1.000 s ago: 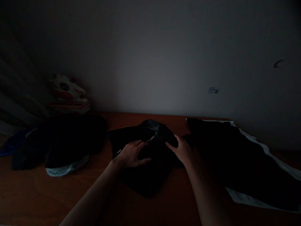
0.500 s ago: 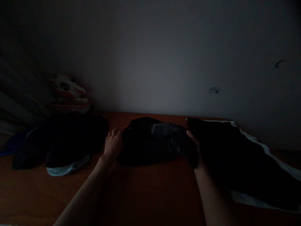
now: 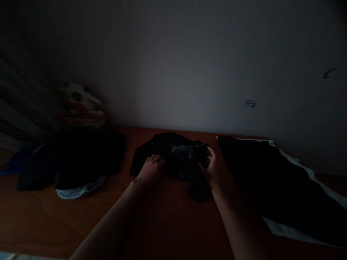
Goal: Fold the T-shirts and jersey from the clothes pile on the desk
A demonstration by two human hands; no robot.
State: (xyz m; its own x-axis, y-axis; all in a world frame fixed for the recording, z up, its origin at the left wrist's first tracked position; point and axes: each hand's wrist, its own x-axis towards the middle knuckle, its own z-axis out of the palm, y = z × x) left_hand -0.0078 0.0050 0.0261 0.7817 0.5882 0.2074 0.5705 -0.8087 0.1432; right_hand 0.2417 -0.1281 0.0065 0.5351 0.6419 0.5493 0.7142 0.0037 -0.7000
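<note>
Garment (image 3: 187, 153): black with a grey patch, lying bunched at the middle of the table (image 3: 162, 224), between 2 hands. Left hand (image 3: 151, 169): set against the near left part, fingers bent; too dark to say if gripping. Right hand (image 3: 211, 166): at the right end, thumb and forefinger parted; unable to confirm a grip. Noted to left: dark pile (image 3: 89, 155). To right: black cloth (image 3: 271, 180), white showing along edges.

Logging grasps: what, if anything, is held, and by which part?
The right hand seems to hold the dark cloth by its right end; the left hand touches it, grip unclear.
</note>
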